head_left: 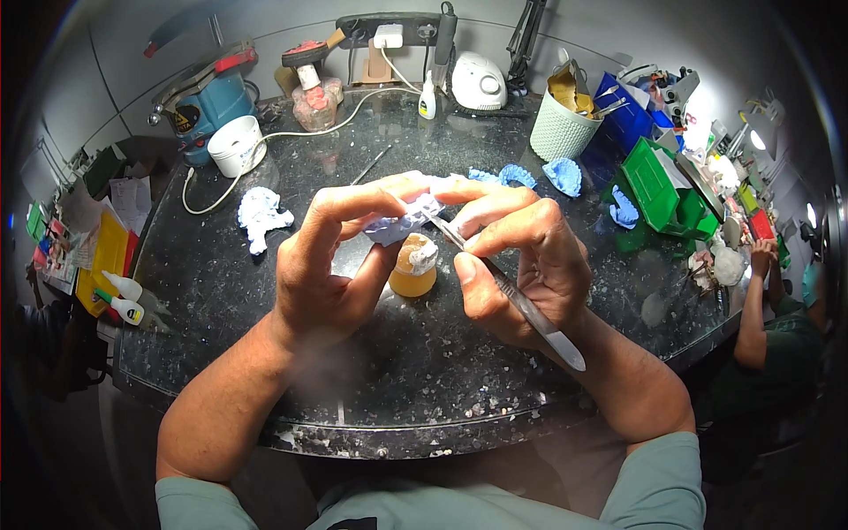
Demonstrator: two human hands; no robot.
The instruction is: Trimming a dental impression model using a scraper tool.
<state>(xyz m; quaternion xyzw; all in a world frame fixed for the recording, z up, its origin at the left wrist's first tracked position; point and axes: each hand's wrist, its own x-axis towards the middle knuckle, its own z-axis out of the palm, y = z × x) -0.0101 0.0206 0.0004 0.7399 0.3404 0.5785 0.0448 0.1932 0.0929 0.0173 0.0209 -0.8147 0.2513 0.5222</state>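
Over the middle of the dark bench, my left hand (329, 252) grips a pale lavender dental model (389, 231) between its thumb and fingers. My right hand (534, 265) holds a slim metal carving knife (521, 306) like a pen. Its narrow end meets the model, while the broad flat end points down toward my right forearm. Fingers of both hands come together at the model and hide part of it. Just beneath it stands a small amber-yellow pot (412, 281) with whitish material on top.
Blue dental impressions (563, 177) lie beyond my right hand, a pale blue lump (262, 217) to the left. A white cup (237, 146) with a cable stands back left. A pale green bin (565, 124) and green tray (658, 185) are at right. Another person (777, 344) sits far right.
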